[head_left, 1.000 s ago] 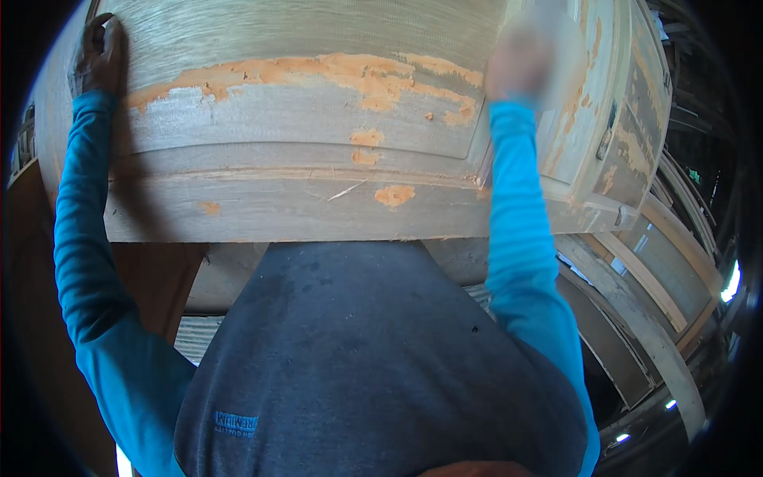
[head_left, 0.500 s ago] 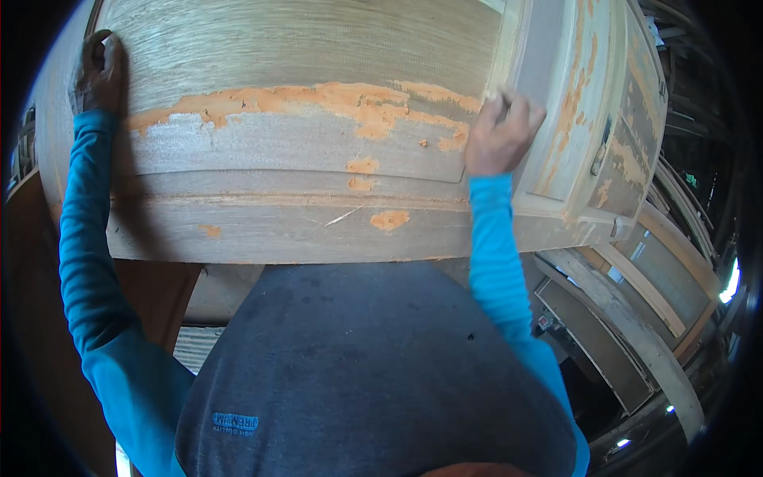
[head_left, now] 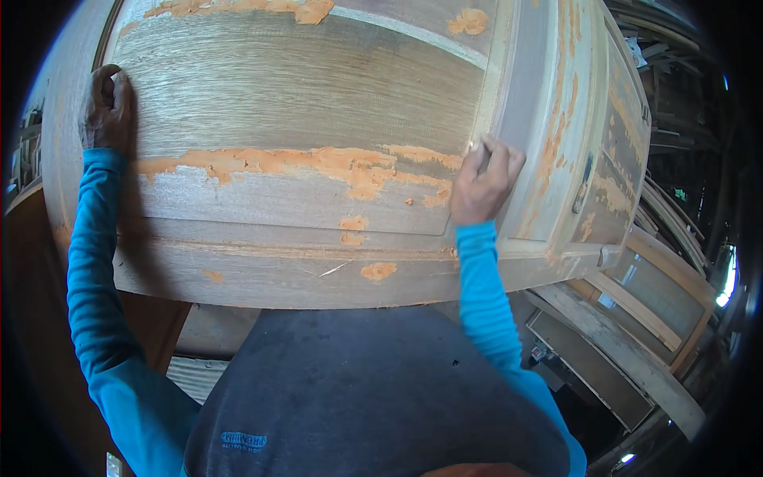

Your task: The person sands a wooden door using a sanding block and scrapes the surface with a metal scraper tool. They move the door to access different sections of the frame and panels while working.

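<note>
A pale wooden door [head_left: 298, 83] lies in front of me, with orange filler [head_left: 274, 163] smeared along its panel edge and in smaller patches. At the far left, my left hand [head_left: 106, 111] rests by the panel's edge with its fingers curled; whatever they may hold is hidden. My right hand [head_left: 486, 181] is at the panel's right side, next to the upright frame strip. Its thumb and fingers are pinched together, with a small pale bit at the tips too small to name. Both forearms wear blue sleeves.
A light wood splinter [head_left: 336, 269] lies on the door's near rail. Below right are a plank [head_left: 628, 354] and a framed panel [head_left: 664, 294]. Stacked curved-looking boards [head_left: 675, 215] stand farther right. A dark brown board [head_left: 151, 330] is below the door at left.
My view has tilted so the door sits lower in the picture and more of its far side shows. Both hands stay near the same edges, still curled.
</note>
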`<state>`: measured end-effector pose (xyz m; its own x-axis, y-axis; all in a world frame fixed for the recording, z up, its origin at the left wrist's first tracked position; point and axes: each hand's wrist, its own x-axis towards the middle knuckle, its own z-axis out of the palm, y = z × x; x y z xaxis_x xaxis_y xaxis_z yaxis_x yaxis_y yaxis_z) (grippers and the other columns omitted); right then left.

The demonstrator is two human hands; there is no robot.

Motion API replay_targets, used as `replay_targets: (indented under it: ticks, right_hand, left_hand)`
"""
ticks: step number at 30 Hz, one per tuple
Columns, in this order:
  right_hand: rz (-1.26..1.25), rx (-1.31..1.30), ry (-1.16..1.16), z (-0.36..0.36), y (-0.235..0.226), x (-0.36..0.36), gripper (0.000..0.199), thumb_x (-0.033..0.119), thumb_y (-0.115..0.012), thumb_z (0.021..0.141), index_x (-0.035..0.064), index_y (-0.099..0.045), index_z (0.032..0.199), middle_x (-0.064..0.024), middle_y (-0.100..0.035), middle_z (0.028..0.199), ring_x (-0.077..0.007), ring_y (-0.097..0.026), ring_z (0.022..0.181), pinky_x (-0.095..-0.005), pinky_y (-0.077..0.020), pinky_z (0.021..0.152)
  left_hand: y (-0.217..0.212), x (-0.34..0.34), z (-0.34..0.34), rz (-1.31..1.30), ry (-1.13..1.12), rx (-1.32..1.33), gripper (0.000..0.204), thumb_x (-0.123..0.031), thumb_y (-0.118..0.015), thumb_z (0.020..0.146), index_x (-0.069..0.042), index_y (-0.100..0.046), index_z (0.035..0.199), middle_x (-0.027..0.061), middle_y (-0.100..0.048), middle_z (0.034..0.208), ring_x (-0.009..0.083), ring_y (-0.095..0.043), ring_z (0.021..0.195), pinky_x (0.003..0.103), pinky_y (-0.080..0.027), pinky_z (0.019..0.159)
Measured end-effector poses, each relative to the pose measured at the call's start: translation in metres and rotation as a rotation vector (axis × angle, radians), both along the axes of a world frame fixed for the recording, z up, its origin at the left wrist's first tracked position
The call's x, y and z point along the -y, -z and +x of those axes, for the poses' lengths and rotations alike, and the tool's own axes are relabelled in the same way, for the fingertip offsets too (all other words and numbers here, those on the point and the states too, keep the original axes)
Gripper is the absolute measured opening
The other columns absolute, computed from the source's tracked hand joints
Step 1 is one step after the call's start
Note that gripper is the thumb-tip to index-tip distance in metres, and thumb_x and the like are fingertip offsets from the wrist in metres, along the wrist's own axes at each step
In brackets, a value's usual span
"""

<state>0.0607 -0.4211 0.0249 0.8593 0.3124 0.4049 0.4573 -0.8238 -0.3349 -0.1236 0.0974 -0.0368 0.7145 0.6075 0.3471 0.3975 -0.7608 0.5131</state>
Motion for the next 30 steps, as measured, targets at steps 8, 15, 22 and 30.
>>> replay_targets:
  ticks: [8,15,22,30]
  right_hand:
    - [-0.184,0.346,0.113,0.247,0.010,-0.040,0.017,0.015,-0.059,0.092,-0.0010,-0.064,0.093,-0.0286,-0.065,0.099,-0.0459,-0.059,0.101,-0.0513,-0.0479,0.089]
    - [-0.081,0.034,-0.018,-0.017,0.001,0.012,0.017,0.003,-0.067,0.092,0.0017,-0.070,0.108,-0.0169,-0.057,0.106,-0.0340,-0.063,0.099,-0.0451,-0.0532,0.086]
    - [-0.219,0.264,0.083,0.124,0.006,-0.016,0.017,0.015,-0.062,0.095,0.0048,-0.071,0.105,-0.0210,-0.060,0.105,-0.0400,-0.062,0.095,-0.0509,-0.0507,0.086]
    - [-0.019,0.090,-0.097,-0.037,0.000,0.015,0.011,0.014,-0.068,0.094,0.0030,-0.069,0.097,-0.0146,-0.056,0.099,-0.0331,-0.057,0.093,-0.0457,-0.0485,0.082]
  left_hand:
    - [0.006,-0.016,0.032,-0.093,0.053,-0.009,0.024,-0.024,-0.066,0.102,-0.007,-0.068,0.119,0.0049,-0.066,0.086,0.0132,-0.062,0.080,0.030,-0.051,0.076]
    - [0.008,-0.015,-0.005,0.009,-0.007,-0.029,0.027,-0.026,-0.065,0.102,-0.008,-0.067,0.123,0.0075,-0.067,0.089,0.0164,-0.063,0.083,0.033,-0.052,0.080]
    - [0.009,-0.027,0.020,0.084,0.035,-0.059,0.031,-0.032,-0.061,0.104,-0.010,-0.068,0.124,0.0146,-0.073,0.105,0.0256,-0.070,0.099,0.038,-0.054,0.091]
    - [0.017,-0.036,0.001,0.095,-0.077,-0.116,0.037,-0.040,-0.060,0.104,-0.011,-0.069,0.125,0.0158,-0.075,0.112,0.0285,-0.071,0.107,0.038,-0.053,0.097]
